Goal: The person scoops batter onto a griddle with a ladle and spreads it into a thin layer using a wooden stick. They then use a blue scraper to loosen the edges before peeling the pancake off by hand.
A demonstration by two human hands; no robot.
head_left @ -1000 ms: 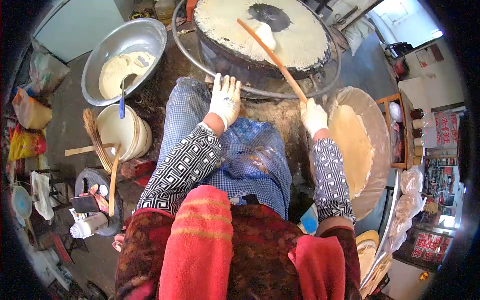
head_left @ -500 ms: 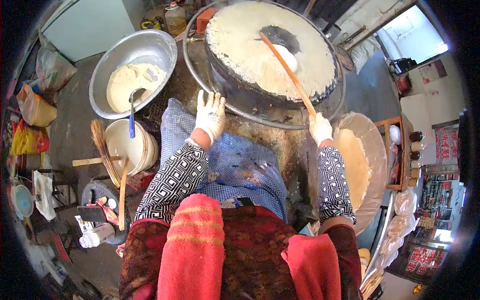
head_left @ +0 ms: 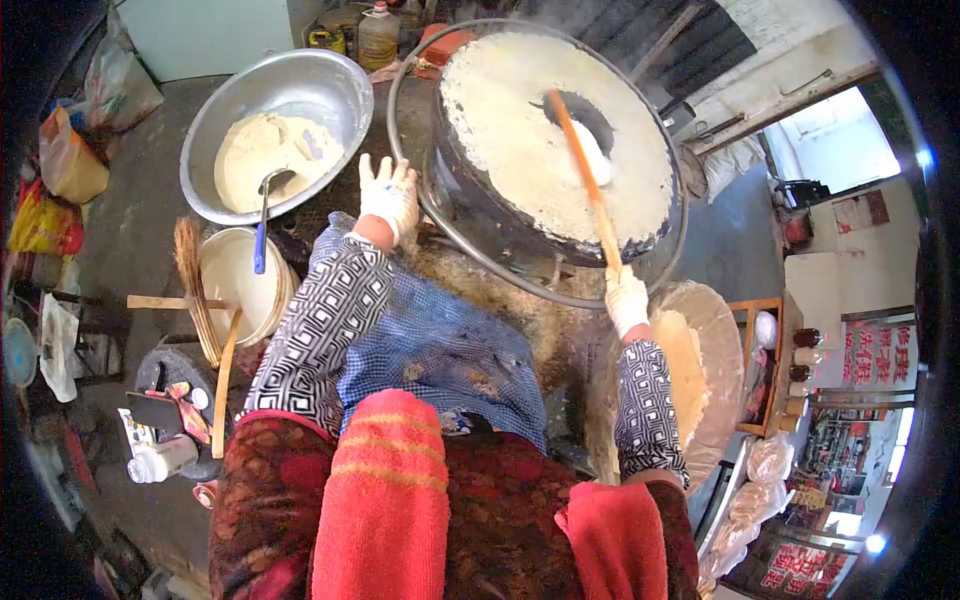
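Note:
My right hand [head_left: 626, 298], in a pale glove, is closed around the lower end of a long wooden stick [head_left: 588, 178]. The stick reaches across a round griddle [head_left: 478, 205], over a dark patch near its centre. Pale batter [head_left: 500, 110] covers most of the griddle's top, and a smooth white lump [head_left: 597, 160] lies partly behind the stick. My gloved left hand [head_left: 388, 196] has its fingers spread, right by the metal ring [head_left: 478, 256] around the griddle.
Left of the griddle, a metal basin [head_left: 215, 130] contains pale batter and a blue-handled ladle [head_left: 261, 235]. Below it stands a white bucket [head_left: 285, 310] with a straw brush [head_left: 190, 265]. A plastic-lined container [head_left: 722, 385] with a tan round sheet is at right.
The view has shifted. My left hand has moved up and left along the ring, fingers spread. My right hand keeps hold of the stick, whose far end has shifted slightly over the dark patch.

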